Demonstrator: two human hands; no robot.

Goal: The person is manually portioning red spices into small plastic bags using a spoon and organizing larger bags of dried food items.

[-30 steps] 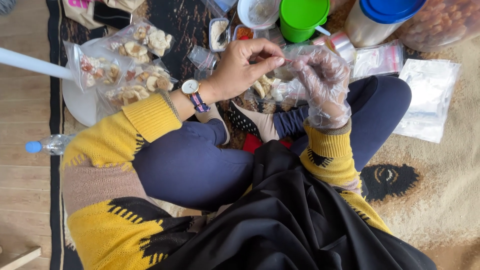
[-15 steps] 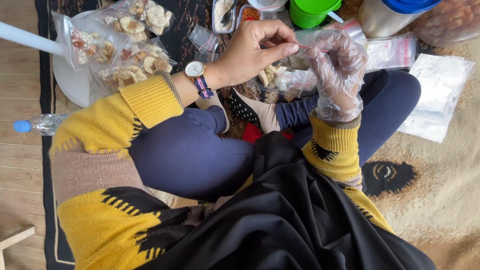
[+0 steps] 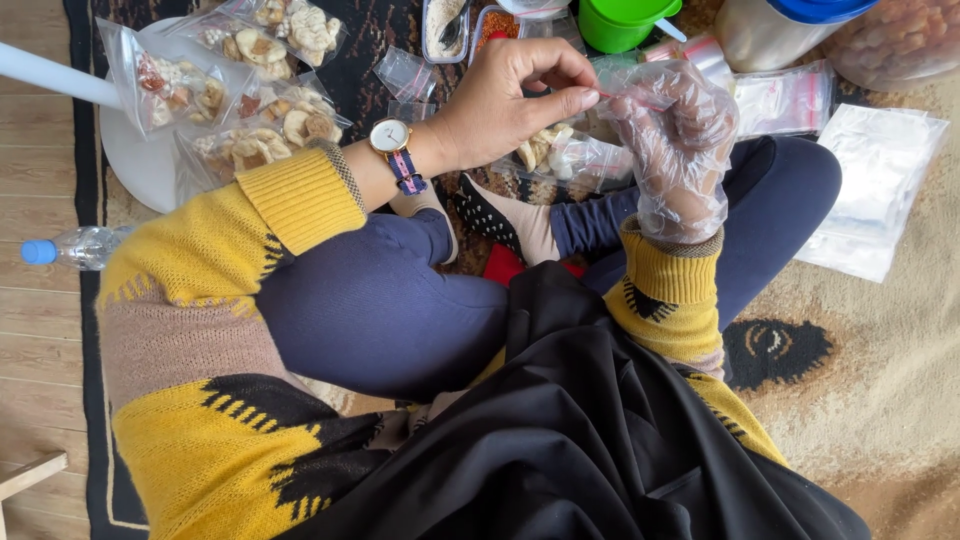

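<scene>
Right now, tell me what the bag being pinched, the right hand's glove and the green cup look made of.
Small bag: thin clear plastic film, glossy and crinkled, snacks showing through. Glove on the right hand: loose see-through plastic, wrinkled, probably disposable. Green cup: looks like smooth, opaque moulded plastic.

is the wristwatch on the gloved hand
No, the wristwatch sits on the bare left hand; the right hand wears the clear glove.
</scene>
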